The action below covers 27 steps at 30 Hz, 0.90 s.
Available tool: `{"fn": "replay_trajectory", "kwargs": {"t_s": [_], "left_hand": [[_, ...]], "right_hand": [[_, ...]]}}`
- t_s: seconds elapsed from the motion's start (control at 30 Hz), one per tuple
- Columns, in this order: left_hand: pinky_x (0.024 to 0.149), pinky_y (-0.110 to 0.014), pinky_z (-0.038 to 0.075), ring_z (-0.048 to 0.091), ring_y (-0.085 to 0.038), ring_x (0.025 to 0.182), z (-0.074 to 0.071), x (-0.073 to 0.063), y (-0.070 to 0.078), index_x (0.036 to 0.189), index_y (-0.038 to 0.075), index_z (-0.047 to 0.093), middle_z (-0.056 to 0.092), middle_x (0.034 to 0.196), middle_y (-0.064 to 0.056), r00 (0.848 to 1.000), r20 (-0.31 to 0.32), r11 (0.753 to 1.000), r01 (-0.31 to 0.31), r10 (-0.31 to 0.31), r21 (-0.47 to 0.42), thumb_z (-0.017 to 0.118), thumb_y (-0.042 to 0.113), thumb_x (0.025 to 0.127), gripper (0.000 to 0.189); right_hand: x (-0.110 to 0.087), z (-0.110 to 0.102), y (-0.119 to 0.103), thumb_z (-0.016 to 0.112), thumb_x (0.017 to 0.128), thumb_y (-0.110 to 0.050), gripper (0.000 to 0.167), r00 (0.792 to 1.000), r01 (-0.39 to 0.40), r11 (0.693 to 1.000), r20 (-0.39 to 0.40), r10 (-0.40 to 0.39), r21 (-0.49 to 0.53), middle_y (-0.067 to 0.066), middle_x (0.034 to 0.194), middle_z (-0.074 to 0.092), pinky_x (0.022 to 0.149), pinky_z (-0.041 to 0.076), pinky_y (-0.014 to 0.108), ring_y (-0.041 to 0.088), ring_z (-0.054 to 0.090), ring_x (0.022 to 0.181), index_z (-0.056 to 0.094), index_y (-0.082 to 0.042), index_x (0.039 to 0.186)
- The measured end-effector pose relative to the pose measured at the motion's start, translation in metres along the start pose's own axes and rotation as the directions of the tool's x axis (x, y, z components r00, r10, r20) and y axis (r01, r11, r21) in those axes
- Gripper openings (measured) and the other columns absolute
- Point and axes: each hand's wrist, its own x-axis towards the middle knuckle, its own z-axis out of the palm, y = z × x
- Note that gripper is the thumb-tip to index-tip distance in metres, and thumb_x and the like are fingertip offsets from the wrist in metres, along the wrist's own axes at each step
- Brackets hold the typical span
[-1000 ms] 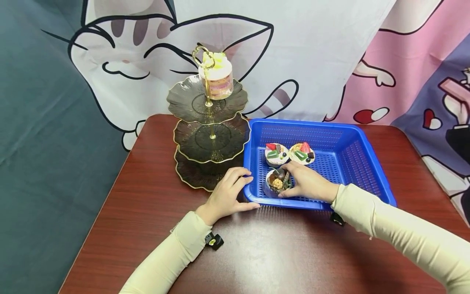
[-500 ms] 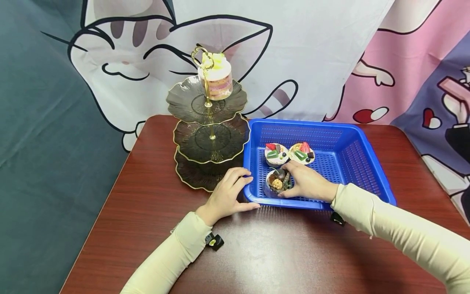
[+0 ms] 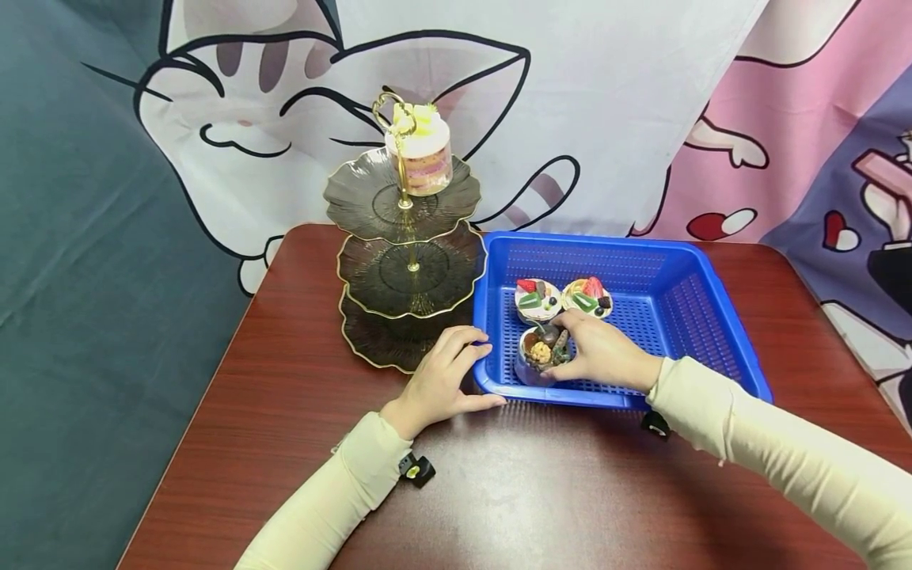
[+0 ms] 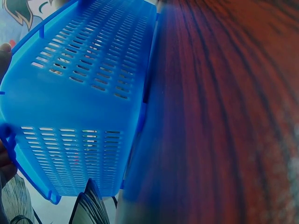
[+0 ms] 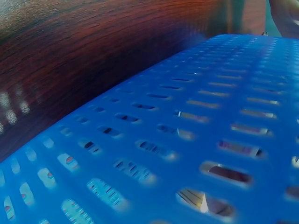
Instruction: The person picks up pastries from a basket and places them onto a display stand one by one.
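Observation:
In the head view my right hand (image 3: 598, 348) grips a clear dessert cup (image 3: 536, 370) by its top, thumb on the near side and fingers on the far side. Walnut and chocolate pieces top this cup. It is inside the front left corner of a blue perforated basket (image 3: 727, 336). My left hand (image 3: 443, 380) holds that corner from outside, fingertips at the left rim and thumb along the front rim. Two fruit-topped cream cakes, a left one (image 3: 537, 302) and a right one (image 3: 587, 299), sit behind the held cup.
A three-tier dark glass stand (image 3: 356, 261) with gold edges stands left of the basket. On its top tier is a layered cake cup (image 3: 426, 162) beside the gold handle. The reddish wooden table (image 3: 299, 380) meets a printed cloth backdrop (image 3: 620, 95).
The walnut-topped cup has shifted slightly up and to the right with my right hand, and its top has turned a little. My left hand stays at the basket's corner.

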Motion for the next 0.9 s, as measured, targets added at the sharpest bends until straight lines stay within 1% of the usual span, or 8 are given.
{"fn": "replay_trajectory", "kwargs": {"t_s": [0.3,0.47,0.57,0.8,0.9], "left_hand": [[0.101,-0.038,0.046,0.053,-0.029,0.114,0.000,0.000,0.000,0.105,0.000,0.064,0.058,0.115,-0.013,1.000,-0.011,1.000,-0.002,0.002,-0.009,0.085,0.048,0.061,0.068],[0.101,-0.037,0.045,0.053,-0.029,0.113,0.001,0.000,-0.001,0.105,0.000,0.064,0.058,0.116,-0.012,1.000,-0.008,1.000,-0.001,0.001,-0.009,0.085,0.048,0.061,0.068],[0.101,-0.037,0.045,0.053,-0.028,0.114,0.002,-0.001,-0.001,0.104,0.000,0.064,0.057,0.116,-0.011,1.000,-0.008,1.000,0.000,0.000,-0.010,0.085,0.047,0.061,0.067],[0.101,-0.038,0.046,0.052,-0.028,0.114,0.002,-0.001,-0.002,0.104,-0.001,0.064,0.057,0.116,-0.012,1.000,-0.006,1.000,0.003,-0.003,-0.014,0.085,0.047,0.061,0.067],[0.101,-0.038,0.046,0.052,-0.028,0.114,0.002,-0.001,-0.002,0.105,-0.001,0.064,0.058,0.116,-0.012,1.000,-0.007,1.000,0.004,-0.004,-0.015,0.086,0.046,0.061,0.067]], "right_hand": [[0.000,-0.007,-0.003,0.081,0.068,-0.046,0.073,1.000,-0.018,1.000,-0.010,0.018,-0.007,0.013,0.108,0.062,0.085,0.054,0.044,0.024,0.062,0.095,0.056,0.002,0.118],[-0.002,-0.013,-0.005,0.082,0.066,-0.046,0.074,0.999,-0.031,0.999,-0.013,0.031,-0.028,0.012,0.106,0.062,0.081,0.054,0.043,0.023,0.063,0.090,0.057,0.001,0.117],[-0.003,-0.015,-0.007,0.082,0.066,-0.047,0.074,1.000,-0.025,0.999,-0.016,0.024,-0.039,0.012,0.105,0.062,0.079,0.055,0.044,0.022,0.062,0.088,0.057,0.001,0.117],[-0.006,-0.017,-0.010,0.081,0.066,-0.047,0.072,1.000,-0.020,0.998,-0.011,0.019,-0.058,0.010,0.103,0.062,0.077,0.055,0.042,0.020,0.061,0.085,0.058,0.001,0.115],[-0.006,-0.018,-0.010,0.081,0.066,-0.047,0.073,1.000,-0.016,0.998,-0.014,0.015,-0.057,0.011,0.103,0.062,0.078,0.055,0.043,0.021,0.061,0.086,0.058,0.002,0.115]]}}
